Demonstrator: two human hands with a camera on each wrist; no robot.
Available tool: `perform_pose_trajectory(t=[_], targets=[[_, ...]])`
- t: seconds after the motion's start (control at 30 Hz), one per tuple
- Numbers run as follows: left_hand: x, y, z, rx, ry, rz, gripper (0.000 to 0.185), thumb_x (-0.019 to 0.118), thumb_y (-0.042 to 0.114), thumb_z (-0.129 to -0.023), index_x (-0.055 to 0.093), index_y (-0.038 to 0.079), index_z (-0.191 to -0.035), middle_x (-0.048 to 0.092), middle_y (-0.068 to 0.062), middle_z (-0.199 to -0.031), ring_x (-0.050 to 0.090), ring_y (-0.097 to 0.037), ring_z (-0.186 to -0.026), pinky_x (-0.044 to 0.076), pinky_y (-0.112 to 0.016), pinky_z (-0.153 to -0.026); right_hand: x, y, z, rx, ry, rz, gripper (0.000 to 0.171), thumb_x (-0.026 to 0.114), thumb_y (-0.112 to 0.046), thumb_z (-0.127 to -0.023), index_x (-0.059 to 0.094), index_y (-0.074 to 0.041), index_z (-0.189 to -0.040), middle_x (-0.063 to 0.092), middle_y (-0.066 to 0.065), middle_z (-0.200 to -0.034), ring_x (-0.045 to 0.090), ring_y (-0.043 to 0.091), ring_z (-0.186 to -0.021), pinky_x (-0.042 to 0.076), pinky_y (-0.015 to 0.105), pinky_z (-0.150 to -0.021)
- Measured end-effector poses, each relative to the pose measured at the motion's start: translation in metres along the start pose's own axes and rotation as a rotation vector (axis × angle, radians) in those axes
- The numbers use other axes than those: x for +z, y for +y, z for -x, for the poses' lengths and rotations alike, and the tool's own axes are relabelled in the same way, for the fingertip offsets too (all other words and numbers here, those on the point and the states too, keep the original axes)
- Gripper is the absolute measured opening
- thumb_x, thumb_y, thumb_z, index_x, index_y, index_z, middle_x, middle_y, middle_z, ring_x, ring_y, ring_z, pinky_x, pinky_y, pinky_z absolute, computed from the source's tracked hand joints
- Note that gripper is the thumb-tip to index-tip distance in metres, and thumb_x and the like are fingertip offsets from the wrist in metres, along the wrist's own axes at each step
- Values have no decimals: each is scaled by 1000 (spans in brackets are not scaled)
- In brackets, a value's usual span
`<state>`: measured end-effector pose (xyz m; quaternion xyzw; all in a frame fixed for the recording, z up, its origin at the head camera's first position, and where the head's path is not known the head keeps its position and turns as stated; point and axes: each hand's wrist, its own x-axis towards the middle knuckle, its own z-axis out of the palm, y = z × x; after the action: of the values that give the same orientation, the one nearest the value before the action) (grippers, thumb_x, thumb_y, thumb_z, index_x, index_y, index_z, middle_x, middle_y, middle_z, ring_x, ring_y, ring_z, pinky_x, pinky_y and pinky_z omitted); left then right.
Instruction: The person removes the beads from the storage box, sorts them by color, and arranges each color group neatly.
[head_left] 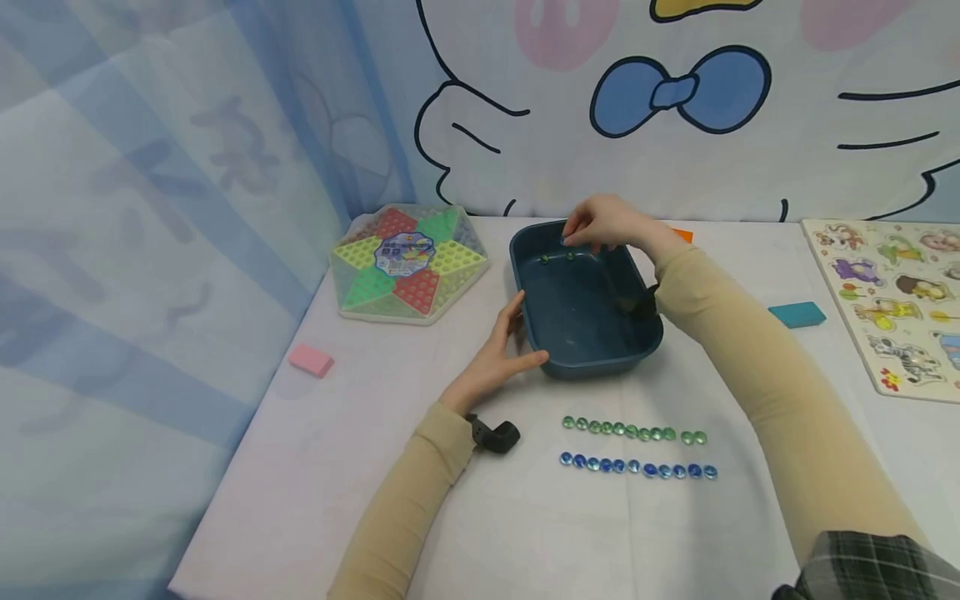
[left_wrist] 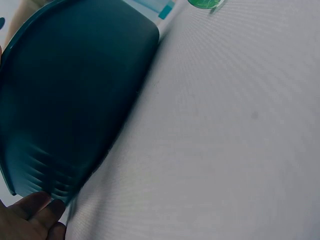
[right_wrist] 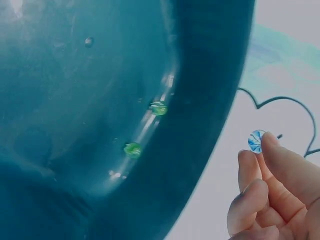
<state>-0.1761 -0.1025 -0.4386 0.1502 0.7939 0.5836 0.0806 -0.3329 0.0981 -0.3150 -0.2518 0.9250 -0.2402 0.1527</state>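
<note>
A dark teal plastic basin (head_left: 588, 304) stands on the white-covered table. My left hand (head_left: 498, 350) steadies it from outside at the near left corner, fingers along the side and thumb near the front rim. Over the far end of the basin, my right hand (head_left: 606, 223) pinches a blue glass gem (right_wrist: 255, 141) between thumb and fingertips. Two green glass gems (right_wrist: 159, 107) lie inside the basin along its far wall. In front of the basin run a row of green glass gems (head_left: 619, 428) and, nearer me, a row of blue glass gems (head_left: 633, 467).
A hexagonal case of coloured triangles (head_left: 416, 267) lies left of the basin, with a pink block (head_left: 311, 360) nearer the table's left edge. To the right are a teal block (head_left: 797, 314) and an animal puzzle board (head_left: 892, 308). An orange piece (head_left: 683, 235) shows behind the right arm.
</note>
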Motion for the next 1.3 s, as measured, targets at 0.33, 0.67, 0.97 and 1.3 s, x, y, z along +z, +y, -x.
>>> perform_pose_trajectory(t=[0.33,0.67,0.97,1.3], targets=[[0,0,1,-24,1,-9,91,67,27,-83,3,40,-146,11,1,-155,17,-21,-141,14,-47,-114,-14,-6,32,-31,17,-53,30,62,-31,-88,63,-7,-105,63,11,-91,57,30,-71,45,31,-53],[0,0,0,-26,5,-5,90,67,27,-83,4,40,-146,11,0,-154,17,-22,-141,14,-46,-114,-10,-6,74,-62,9,-70,23,62,-25,-88,63,-8,-103,60,6,-80,56,31,-69,43,28,-50],[1,0,-1,-24,1,-9,90,66,23,-83,3,41,-146,11,-1,-155,16,-22,-141,13,-47,-114,3,7,115,-31,-43,-115,23,64,-29,-87,63,-12,-104,60,10,-84,54,20,-66,44,29,-53],[2,-2,0,-9,5,-10,91,67,24,-84,3,40,-146,12,-1,-155,17,-22,-141,14,-47,-114,20,27,153,-75,-114,-172,21,64,-25,-87,63,-10,-101,59,7,-81,53,17,-65,45,26,-54]])
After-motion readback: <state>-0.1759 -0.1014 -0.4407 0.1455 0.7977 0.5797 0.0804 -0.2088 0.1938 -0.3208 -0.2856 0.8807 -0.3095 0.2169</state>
